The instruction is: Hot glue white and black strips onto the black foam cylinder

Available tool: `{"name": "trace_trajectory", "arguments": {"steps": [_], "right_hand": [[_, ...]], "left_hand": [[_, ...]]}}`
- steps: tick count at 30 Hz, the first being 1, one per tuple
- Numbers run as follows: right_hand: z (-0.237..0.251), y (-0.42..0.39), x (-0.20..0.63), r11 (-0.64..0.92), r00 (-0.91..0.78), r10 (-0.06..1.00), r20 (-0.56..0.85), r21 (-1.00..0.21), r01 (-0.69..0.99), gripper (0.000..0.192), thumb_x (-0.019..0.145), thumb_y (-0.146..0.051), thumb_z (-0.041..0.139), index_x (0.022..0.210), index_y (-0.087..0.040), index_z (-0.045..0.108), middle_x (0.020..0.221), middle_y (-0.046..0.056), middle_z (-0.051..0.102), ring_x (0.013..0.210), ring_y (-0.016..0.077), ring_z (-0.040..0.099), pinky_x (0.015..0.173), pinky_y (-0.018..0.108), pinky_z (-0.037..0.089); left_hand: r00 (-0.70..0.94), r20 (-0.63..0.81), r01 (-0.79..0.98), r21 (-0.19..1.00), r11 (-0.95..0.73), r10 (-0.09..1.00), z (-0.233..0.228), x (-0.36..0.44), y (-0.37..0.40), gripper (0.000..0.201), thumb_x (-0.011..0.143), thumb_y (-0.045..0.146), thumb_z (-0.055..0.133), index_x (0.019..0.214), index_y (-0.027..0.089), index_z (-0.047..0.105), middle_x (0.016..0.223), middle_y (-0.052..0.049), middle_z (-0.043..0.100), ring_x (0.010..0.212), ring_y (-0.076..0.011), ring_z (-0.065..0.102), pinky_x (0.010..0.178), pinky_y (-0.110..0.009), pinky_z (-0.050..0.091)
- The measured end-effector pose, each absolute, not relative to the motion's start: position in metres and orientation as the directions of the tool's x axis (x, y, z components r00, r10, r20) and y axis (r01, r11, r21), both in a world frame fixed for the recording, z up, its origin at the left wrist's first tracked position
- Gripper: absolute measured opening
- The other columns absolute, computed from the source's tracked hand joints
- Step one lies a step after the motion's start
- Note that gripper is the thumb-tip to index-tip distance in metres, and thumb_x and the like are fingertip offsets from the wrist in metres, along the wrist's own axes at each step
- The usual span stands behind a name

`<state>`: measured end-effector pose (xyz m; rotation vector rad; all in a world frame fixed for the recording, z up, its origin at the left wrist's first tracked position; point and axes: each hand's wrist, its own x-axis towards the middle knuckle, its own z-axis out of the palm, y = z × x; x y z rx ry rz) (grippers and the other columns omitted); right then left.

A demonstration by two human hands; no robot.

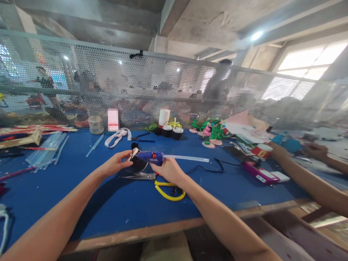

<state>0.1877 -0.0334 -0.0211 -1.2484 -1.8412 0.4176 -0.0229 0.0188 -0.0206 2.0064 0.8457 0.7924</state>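
My right hand (pixel 170 170) is wrapped round a blue hot glue gun (pixel 152 156), with a long clear glue stick (pixel 187 158) coming out of its back end. Its front end is over a small black cup (pixel 140 165), which my left hand (pixel 118 162) pinches by its white edge. The gun partly hides the cup, so I cannot tell whether its nozzle touches it. Below my hands lie scissors (pixel 168 197) with yellow handles, blades pointing left. Beyond the hands are two finished-looking black cups with white tops and thin handles, one of them a small bucket (pixel 177 132).
Clear glue sticks (pixel 47 150) lie at the left, near a white ribbon (pixel 118 137) and a glass jar (pixel 96 124). Green figures on pink bases (pixel 216 134) stand behind. A magenta power strip (pixel 259 173) lies right, beside a co-worker's arm (pixel 307 174). Perforated metal screens the back.
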Motion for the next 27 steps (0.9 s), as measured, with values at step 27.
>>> {"name": "trace_trajectory", "arguments": {"steps": [27], "right_hand": [[-0.016, -0.026, 0.191, 0.414, -0.054, 0.882, 0.468, -0.714, 0.564, 0.018, 0.062, -0.028, 0.048, 0.050, -0.018, 0.040, 0.046, -0.005, 0.034, 0.047, 0.0074, 0.032, 0.046, 0.020, 0.031]], "left_hand": [[0.594, 0.191, 0.341, 0.820, -0.459, 0.782, -0.022, -0.025, 0.021, 0.052, 0.071, 0.028, 0.054, 0.119, 0.013, 0.044, 0.091, -0.004, 0.058, 0.091, -0.0195, 0.049, 0.086, -0.035, 0.035]]}}
